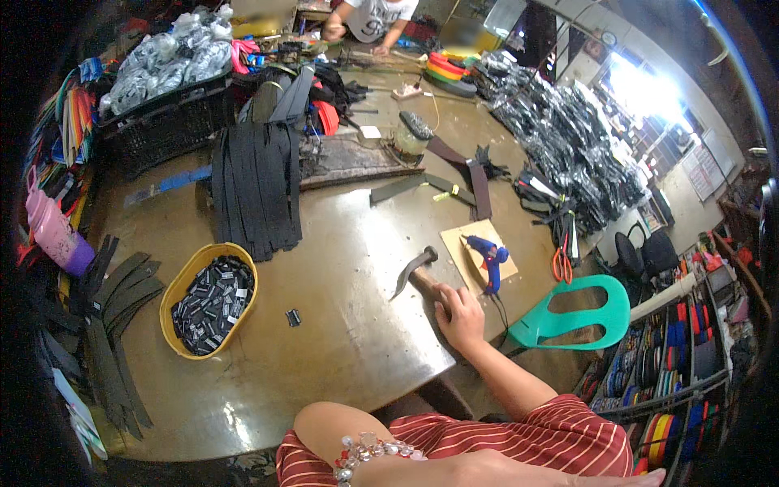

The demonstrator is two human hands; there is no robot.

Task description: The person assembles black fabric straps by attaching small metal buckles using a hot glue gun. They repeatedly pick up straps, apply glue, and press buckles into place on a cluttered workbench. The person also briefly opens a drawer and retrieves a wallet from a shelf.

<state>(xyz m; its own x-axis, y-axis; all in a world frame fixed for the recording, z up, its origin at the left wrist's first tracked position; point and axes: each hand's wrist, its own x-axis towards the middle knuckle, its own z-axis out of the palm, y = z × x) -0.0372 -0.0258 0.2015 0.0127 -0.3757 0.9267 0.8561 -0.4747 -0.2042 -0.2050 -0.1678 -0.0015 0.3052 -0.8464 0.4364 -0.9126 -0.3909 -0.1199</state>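
My right hand (461, 318) is closed round the wooden handle of a claw hammer (415, 268) that lies near the table's front right edge. The hammer's dark metal head points away from me. My left hand (519, 471) stretches across the bottom of the view, over red striped cloth; a beaded bracelet (375, 454) circles its wrist. Its visible fingertips are straight, and the lower part is cut off by the frame. A single small black piece (293, 317) lies on the table, right of a yellow tub (169, 304) of similar black pieces with pale labels.
A blue glue gun (489, 261) rests on a tan board (456, 243) beyond my right hand. Black straps (256, 187) lie at left, near a black crate (166, 130). A green plastic chair (527, 323) stands at right. Another person (373, 20) works at the far end.
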